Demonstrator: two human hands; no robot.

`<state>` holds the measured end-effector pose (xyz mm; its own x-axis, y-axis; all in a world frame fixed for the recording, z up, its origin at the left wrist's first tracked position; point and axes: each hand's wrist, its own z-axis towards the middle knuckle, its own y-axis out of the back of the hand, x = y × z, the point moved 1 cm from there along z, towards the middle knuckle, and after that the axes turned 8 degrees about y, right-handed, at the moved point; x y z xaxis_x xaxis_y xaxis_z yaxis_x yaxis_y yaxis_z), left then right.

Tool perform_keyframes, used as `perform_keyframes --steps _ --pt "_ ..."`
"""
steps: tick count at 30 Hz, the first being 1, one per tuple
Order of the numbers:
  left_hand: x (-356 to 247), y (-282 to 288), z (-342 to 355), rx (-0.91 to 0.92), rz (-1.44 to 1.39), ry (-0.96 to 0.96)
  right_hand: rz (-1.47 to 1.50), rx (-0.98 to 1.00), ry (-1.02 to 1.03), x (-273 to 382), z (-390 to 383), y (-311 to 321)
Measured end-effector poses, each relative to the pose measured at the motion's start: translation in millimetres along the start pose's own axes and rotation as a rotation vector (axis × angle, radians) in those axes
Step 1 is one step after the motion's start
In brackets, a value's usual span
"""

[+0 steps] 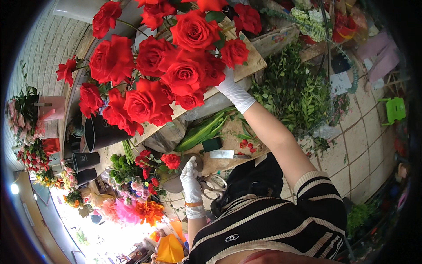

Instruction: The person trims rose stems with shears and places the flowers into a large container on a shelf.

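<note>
A big cluster of red roses fills the upper middle. At its right edge, my right hand in a white glove reaches in among the blooms; its fingers are hidden by the flowers, so its grip cannot be seen. Lower down, my left hand, also gloved and with an orange band at the wrist, is raised with its fingers drawn together. What they hold, if anything, is not clear. Right beside this palm are the looped handles of scissors; whether the hand touches them I cannot tell. A few smaller red roses are just left of it.
A knife lies on the wooden board beside a dark green block and long green leaves. Black buckets stand at left. Leafy branches heap at right, near a green stool on the tiled floor.
</note>
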<state>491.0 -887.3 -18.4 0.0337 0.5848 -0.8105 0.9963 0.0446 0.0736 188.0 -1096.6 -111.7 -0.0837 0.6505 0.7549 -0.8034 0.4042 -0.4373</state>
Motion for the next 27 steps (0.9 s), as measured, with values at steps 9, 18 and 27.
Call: perform_keyframes --steps 9,18,27 --pt "6.1 5.6 -0.6 -0.026 -0.021 0.001 0.008 0.048 0.054 2.6 4.7 -2.0" --pt "6.8 20.2 -11.7 -0.072 -0.063 -0.02 0.533 0.069 0.002 30.8 11.3 -9.7" --pt "15.0 25.3 -21.3 -0.081 -0.117 -0.02 0.082 -0.004 0.113 32.6 1.0 3.3"
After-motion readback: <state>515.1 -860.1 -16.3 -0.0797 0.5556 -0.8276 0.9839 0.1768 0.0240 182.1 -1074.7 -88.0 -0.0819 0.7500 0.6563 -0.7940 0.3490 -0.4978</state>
